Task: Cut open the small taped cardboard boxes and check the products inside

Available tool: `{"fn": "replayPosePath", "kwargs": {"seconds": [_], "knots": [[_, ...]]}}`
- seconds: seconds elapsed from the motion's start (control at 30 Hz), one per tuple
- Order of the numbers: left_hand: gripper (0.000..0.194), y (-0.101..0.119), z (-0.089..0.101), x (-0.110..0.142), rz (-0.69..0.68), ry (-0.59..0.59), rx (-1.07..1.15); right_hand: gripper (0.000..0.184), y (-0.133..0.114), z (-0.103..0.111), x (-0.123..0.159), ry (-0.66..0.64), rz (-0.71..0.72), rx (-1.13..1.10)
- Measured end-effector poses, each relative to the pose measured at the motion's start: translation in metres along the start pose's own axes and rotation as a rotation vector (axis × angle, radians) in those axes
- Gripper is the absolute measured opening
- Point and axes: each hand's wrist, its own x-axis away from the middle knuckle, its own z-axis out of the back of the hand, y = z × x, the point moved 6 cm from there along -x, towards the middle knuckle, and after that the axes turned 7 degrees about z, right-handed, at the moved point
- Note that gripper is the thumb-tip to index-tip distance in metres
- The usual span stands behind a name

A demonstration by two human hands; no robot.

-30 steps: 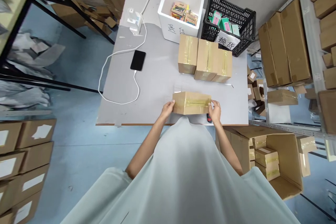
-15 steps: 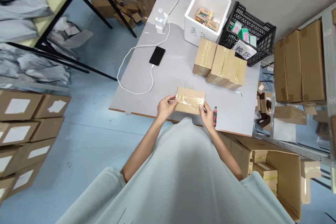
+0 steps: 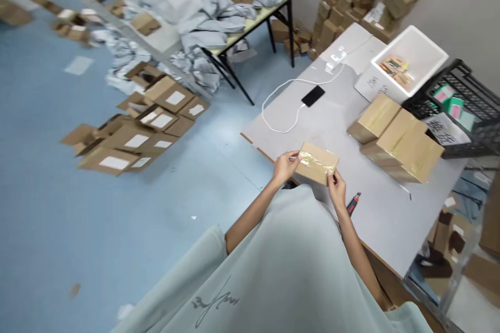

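A small cardboard box [image 3: 317, 162] with clear, shiny tape across its top is held at the table's near edge. My left hand [image 3: 286, 166] grips its left end, thumb on top and fingers at the side. At the opposite end, my right hand [image 3: 336, 188] is closed on the near right corner. A red and black utility knife [image 3: 353, 204] lies on the table just right of my right forearm. Farther right on the table stand several taped cardboard boxes [image 3: 398, 138] in a row. The underside of the held box is hidden.
The grey table [image 3: 375, 213] also bears a phone [image 3: 313, 95] on a white cable, a white foam bin [image 3: 377, 83] and a black crate [image 3: 484, 88]. Stacked cartons [image 3: 156, 119] stand on the blue floor at left, near a second table [image 3: 269, 9] heaped with grey bags.
My view has swung left, so the table and its things appear farther right and tilted. More floor and cartons show at left. Both hands still hold the cardboard box.
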Motion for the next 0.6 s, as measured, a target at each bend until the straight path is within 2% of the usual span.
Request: {"fn": "replayPosePath", "kwargs": {"seconds": [0.17, 0.37, 0.5, 0.6], "knots": [[0.031, -0.008, 0.006, 0.007, 0.003, 0.036, 0.035, 0.074, -0.004, -0.008, 0.002, -0.044, -0.012, 0.027], [0.036, 0.0, -0.006, 0.001, -0.04, 0.024, 0.045, 0.077, 0.009, -0.006, -0.001, -0.019, -0.053, 0.009], [0.039, 0.016, -0.023, 0.005, -0.149, -0.056, 0.081, 0.071, 0.022, 0.013, 0.0, 0.004, -0.03, -0.034], [0.041, 0.024, -0.043, 0.01, -0.27, -0.21, 0.115, 0.075, 0.033, 0.042, 0.013, 0.098, -0.016, 0.055]]}}
